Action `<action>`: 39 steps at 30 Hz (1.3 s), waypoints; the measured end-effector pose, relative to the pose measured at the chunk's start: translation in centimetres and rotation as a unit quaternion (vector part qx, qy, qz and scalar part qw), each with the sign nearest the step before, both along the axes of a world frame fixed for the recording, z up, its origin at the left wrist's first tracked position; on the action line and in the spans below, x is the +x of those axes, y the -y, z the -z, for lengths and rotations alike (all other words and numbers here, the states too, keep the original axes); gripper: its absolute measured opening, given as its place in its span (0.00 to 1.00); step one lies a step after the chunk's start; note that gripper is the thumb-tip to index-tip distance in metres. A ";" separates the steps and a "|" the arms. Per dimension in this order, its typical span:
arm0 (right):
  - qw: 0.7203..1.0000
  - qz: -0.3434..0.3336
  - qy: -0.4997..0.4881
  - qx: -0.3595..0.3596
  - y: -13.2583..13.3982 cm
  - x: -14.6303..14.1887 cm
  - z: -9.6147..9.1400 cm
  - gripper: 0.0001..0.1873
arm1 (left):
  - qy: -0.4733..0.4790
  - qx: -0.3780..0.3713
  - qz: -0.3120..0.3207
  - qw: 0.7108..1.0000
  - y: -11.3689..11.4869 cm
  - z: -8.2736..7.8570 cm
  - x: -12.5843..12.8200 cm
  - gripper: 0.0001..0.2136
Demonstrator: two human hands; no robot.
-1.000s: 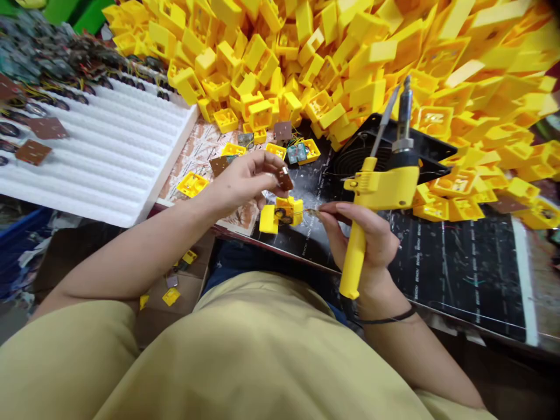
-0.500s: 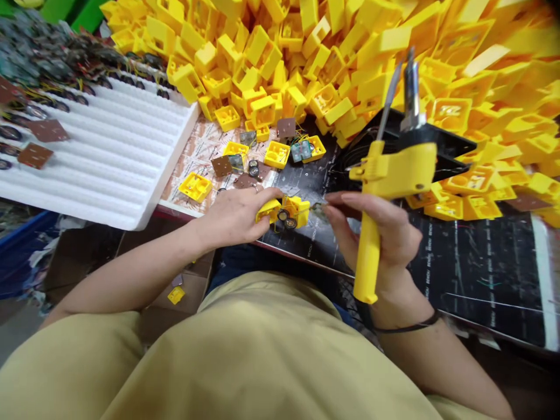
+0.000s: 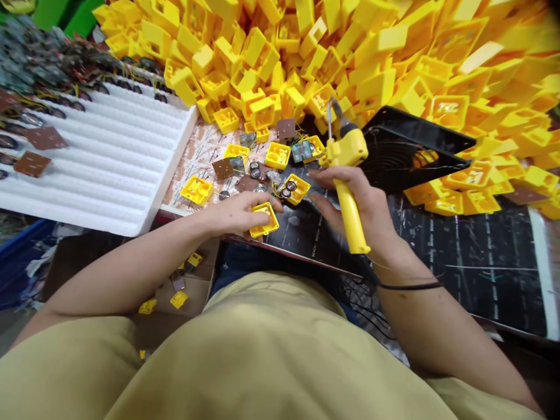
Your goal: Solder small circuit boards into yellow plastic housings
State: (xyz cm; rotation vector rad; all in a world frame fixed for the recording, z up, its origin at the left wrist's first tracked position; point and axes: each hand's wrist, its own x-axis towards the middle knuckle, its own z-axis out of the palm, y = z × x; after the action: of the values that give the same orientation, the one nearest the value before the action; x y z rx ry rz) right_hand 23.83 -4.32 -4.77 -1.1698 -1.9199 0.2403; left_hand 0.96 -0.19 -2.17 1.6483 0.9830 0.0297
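Note:
My left hand [image 3: 236, 214] is closed on a small yellow plastic case [image 3: 268, 223] at the table's front edge. My right hand [image 3: 356, 195] wraps round the yellow handle of a soldering gun [image 3: 347, 149], its metal tip and thin feed tube pointing away from me. Between the hands, another yellow case [image 3: 301, 188] lies on the table with two round black parts [image 3: 287, 189] and thin wires at its left side. My right thumb and fingertip reach close to this case, apart from each other. Whether they pinch something small I cannot make out.
A big heap of yellow cases [image 3: 262, 52] covers the back. A black fan [image 3: 406, 149] stands right of the soldering gun. A ridged white foam tray [image 3: 126, 157] with wired parts lies left. Brown boards [image 3: 223, 168] and more cases [image 3: 196, 190] lie mid-table.
The soldering gun has swung down and left with my right hand. The case with round parts now lies apart from my left hand, which has turned the other case open side up.

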 end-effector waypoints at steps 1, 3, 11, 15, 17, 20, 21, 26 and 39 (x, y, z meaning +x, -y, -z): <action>1.000 0.000 0.021 0.004 0.2 0.3 0.2 0.16 | -0.013 0.057 0.014 0.998 0.1 0.0 -0.1 0.17; 0.998 0.002 0.057 0.026 0.3 0.6 0.4 0.16 | -0.071 0.196 0.043 0.977 0.3 -0.3 -0.4 0.15; 0.992 0.007 0.098 0.073 -1.2 -0.8 0.7 0.15 | -0.063 0.489 0.000 0.870 -1.2 -1.8 1.5 0.08; 0.994 0.001 0.083 0.068 -1.5 -1.5 1.7 0.18 | -0.099 0.446 0.079 0.886 -3.6 -1.0 4.1 0.01; 0.995 0.001 0.081 0.060 -1.5 -1.4 2.3 0.20 | -0.095 0.420 0.070 0.900 -4.3 -0.8 4.5 0.02; 0.995 -0.002 0.083 0.050 -1.4 -0.8 2.6 0.21 | -0.057 0.352 0.011 0.934 -4.7 -0.8 3.7 0.04; 0.995 -0.003 0.084 0.046 -1.3 -0.7 2.5 0.21 | -0.040 0.317 -0.011 0.948 -4.8 -0.8 3.2 0.05; 0.999 0.000 0.038 0.015 -0.9 -1.6 1.2 0.23 | 0.049 0.166 -0.060 0.983 -4.7 -0.1 1.8 0.05; 0.998 0.038 -0.049 0.007 0.6 -2.8 0.6 0.22 | 0.035 0.274 -0.109 0.955 -3.6 0.9 1.0 0.07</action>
State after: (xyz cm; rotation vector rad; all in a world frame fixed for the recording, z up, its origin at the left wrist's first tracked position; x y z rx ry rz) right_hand 21.03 -4.90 -5.39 -1.1972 -1.7853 0.2393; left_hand 1.97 3.38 -3.04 2.0099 1.1654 0.5508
